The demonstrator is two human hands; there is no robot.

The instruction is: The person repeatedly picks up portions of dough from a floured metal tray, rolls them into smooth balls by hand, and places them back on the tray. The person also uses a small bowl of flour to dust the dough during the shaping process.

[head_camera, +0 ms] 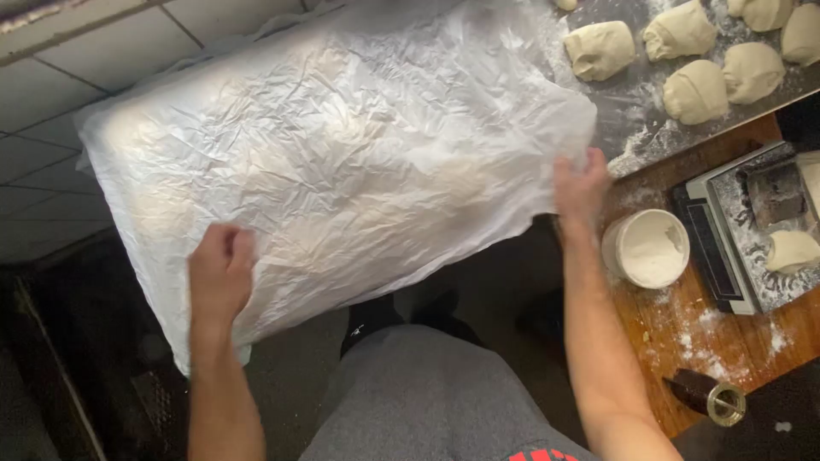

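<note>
A: What are we looking at here?

B: We are looking down at a person's two bare hands, both holding a large, crinkled sheet of thin white plastic point(342, 162). The sheet is lying over something broad and flat, a tray as far as we can judge, with pale rounded lumps showing dimly through it.

A: How are the hands gripping?

B: The left hand point(220, 269) is closing on the near edge of the sheet, fingers curled into the plastic. The right hand point(581, 188) is pinching the sheet's right corner, though it is blurred, so we cannot tell how tight that grip is.

A: What is sitting nearby?

B: To the right we are seeing a wooden bench point(683, 341) dusted with flour, a white tub point(647, 248), a scale point(743, 230) carrying a piece of dough, and a floured metal sheet holding dough balls point(696, 90).

A: What could be going wrong from here?

B: We are judging that the thin plastic could be tearing or slipping from the pinching fingers, or sticking to whatever lies beneath. The right forearm is passing just beside the tub, so a swing could be knocking it off the bench.
</note>
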